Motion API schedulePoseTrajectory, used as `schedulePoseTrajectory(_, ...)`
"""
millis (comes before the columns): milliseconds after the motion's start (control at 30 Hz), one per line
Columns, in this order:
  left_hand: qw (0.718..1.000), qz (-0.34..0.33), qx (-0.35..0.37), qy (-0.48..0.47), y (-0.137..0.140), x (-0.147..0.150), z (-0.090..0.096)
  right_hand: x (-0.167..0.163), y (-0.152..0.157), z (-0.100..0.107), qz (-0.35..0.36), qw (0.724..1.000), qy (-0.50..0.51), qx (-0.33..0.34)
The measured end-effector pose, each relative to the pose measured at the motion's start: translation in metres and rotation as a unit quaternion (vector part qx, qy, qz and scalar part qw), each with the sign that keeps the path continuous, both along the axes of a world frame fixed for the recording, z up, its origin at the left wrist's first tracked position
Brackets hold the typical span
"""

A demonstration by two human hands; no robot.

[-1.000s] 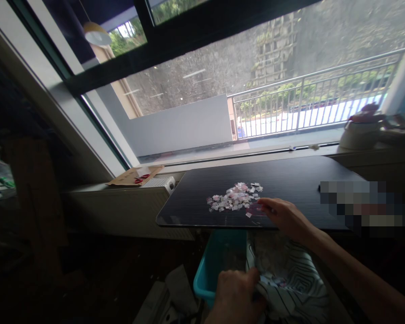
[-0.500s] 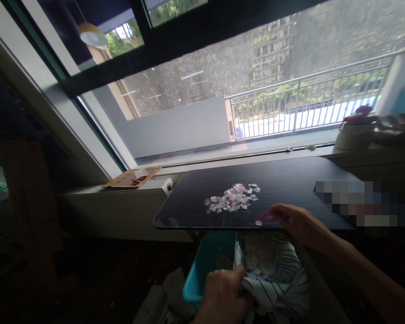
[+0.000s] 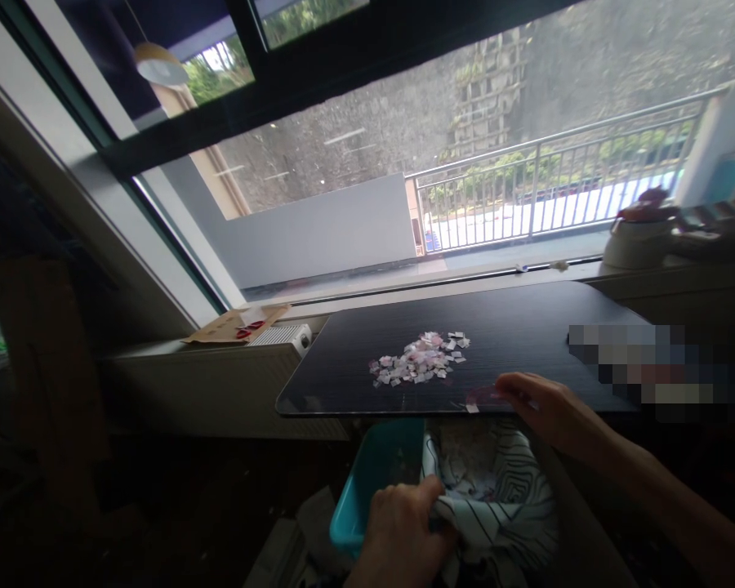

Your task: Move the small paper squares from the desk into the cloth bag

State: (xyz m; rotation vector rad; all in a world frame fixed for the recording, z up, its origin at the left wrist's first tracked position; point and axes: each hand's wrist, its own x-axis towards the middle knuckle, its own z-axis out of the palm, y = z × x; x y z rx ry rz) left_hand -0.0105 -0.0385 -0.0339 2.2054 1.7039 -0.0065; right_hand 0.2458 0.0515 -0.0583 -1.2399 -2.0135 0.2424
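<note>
My left hand (image 3: 404, 523) is closed on the near rim of a white cloth bag (image 3: 502, 523) with black line patterns, held beneath the table's front edge. Pale scraps show inside the bag's mouth. At the front edge of the black table (image 3: 514, 318), my right hand (image 3: 527, 396) pinches a thin, see-through pinkish piece (image 3: 485, 394), whose kind I cannot make out. A small white scrap (image 3: 472, 408) lies at the very edge beside it. Farther left on the tabletop is a loose pile of small white and pink scraps (image 3: 420, 359).
A turquoise plastic basin (image 3: 352, 498) stands left of the bag, below the table. Brown paper with red-handled scissors (image 3: 249, 329) lies on the sill at left, near a white radiator (image 3: 282, 339). A pale jug-like container (image 3: 637, 241) stands at right. A blurred-out item covers the table's right end.
The small white scrap has shifted slightly toward the table's front edge. My right hand has moved a little to the right; my left hand keeps its hold on the bag.
</note>
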Motion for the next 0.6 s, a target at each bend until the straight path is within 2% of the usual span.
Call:
schedulePoseTrajectory(133,1.000,-0.010,0.001,-0.007,0.002,0.003,0.000,0.006,-0.012,0.002,0.004,1.000,0.003,0.017)
schedulePoseTrajectory(200,1.000,-0.011,0.001,-0.001,0.002,0.005,0.000,0.003,-0.003,0.007,-0.008,1.000,-0.005,0.022)
schedulePoseTrajectory(300,1.000,-0.021,-0.003,0.008,0.001,0.007,-0.001,-0.009,0.026,0.015,-0.038,0.999,-0.017,0.035)
schedulePoseTrajectory(433,0.999,-0.042,-0.009,0.008,0.000,0.006,-0.002,-0.025,0.060,0.014,-0.040,0.998,-0.034,0.042)
schedulePoseTrajectory(600,0.999,-0.041,-0.017,0.018,0.000,0.008,-0.001,-0.026,0.053,0.003,-0.025,0.998,-0.042,0.028)
